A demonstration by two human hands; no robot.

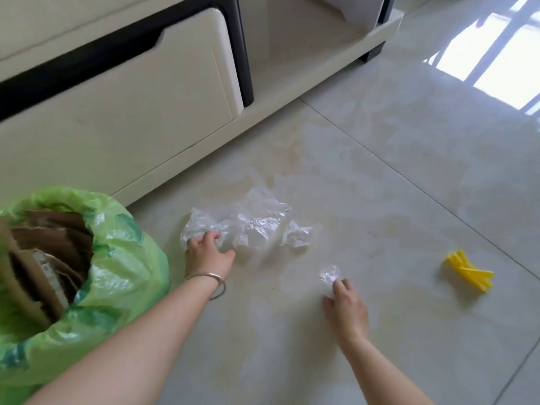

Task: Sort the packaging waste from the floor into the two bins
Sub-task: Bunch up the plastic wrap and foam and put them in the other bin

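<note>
So the clear plastic wrap (251, 220) is lying crumpled on the tile floor (380, 200), spread out just in front of the cream cabinet (131, 112), and the left hand (206, 254) has its fingers curled into the wrap's left end, gripping a bunch of it. There's a smaller loose scrap (298, 236) of the same clear stuff just to the right of the big piece, looks barely apart from it. Closer to the camera, the right hand (344, 305) has its fingertips pinched on a little crumpled plastic ball (330, 274), which is still down at floor level. Left wrist has a thin silver bangle (213, 283) on it. Over at the left edge is a bin lined with a green bag (125, 267), near the left forearm, and it's got brown cardboard pieces (43, 252) stuffed inside. Well off to the right there's a yellow plastic thing (469, 270) sitting alone on the tiles, can't really tell what it is.
</note>
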